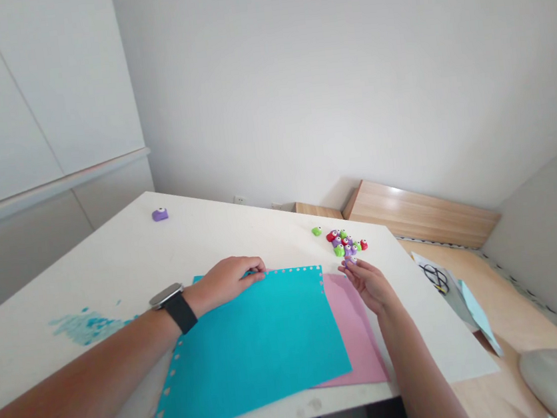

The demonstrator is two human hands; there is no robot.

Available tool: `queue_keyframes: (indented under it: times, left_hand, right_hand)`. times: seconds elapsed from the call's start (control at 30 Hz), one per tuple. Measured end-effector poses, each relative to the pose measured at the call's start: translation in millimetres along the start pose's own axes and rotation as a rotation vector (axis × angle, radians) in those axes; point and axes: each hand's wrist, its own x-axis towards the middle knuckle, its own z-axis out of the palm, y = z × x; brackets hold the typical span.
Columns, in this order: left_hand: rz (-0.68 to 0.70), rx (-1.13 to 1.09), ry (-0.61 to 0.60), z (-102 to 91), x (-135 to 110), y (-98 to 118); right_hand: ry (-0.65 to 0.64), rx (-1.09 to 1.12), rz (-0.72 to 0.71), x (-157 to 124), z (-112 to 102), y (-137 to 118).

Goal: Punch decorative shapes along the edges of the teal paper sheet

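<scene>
A blue sheet of paper [258, 345] lies on the white table, with punched holes along its left, top and part of its right edge. My left hand [233, 278], wearing a black-strapped watch, rests over its top edge, thumb and fingers closed on the paper there. Between the fingertips of my right hand [370, 286] is a small purple paper punch [350, 262], held just right of the blue sheet's top corner. Partly under the blue sheet is a pink sheet [356, 334]. Beyond my right hand sits a cluster of red, green and purple paper punches [346, 240].
A lone green punch [316, 231] sits left of the cluster, and another purple punch [160, 214] near the table's far left corner. Blue paper bits [88, 326] are scattered at left. A black cable [436, 278] lies on a wooden surface at right, near a grey bag-like object [554, 379].
</scene>
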Motion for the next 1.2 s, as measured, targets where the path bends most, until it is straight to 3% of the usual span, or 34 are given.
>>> queue_keyframes:
  times: [0.13, 0.27, 0.43, 0.6, 0.77, 0.87, 0.97, 1.07, 1.2]
  left_hand:
    - [0.027, 0.035, -0.010, 2.7, -2, 1]
    - [0.061, 0.067, -0.002, 6.8, -4, 2]
    - [0.076, 0.093, 0.013, 8.6, -6, 4]
    - [0.084, 0.105, 0.019, 7.3, -8, 6]
    - [0.095, 0.105, 0.013, 6.0, -8, 6]
    - [0.099, 0.093, 0.005, 6.1, -7, 6]
    - [0.099, 0.084, 0.003, 5.8, -7, 6]
    - [0.097, 0.086, 0.000, 4.9, -8, 7]
    - [0.092, 0.084, 0.010, 4.5, -8, 7]
  right_hand:
    - [-0.101, -0.170, 0.009, 31, 32, -23]
    - [-0.197, -0.392, -0.046, 73, 91, -32]
    - [-0.174, -0.692, -0.201, 122, 167, -13]
    - [-0.152, -0.932, -0.301, 150, 203, 13]
    - [-0.187, -1.067, -0.340, 151, 207, 28]
    - [-0.165, -1.117, -0.370, 150, 198, 21]
    - [-0.042, -1.170, -0.378, 152, 174, 0]
    - [0.124, -1.264, -0.321, 152, 136, -24]
    - [0.190, -1.364, -0.231, 142, 99, -33]
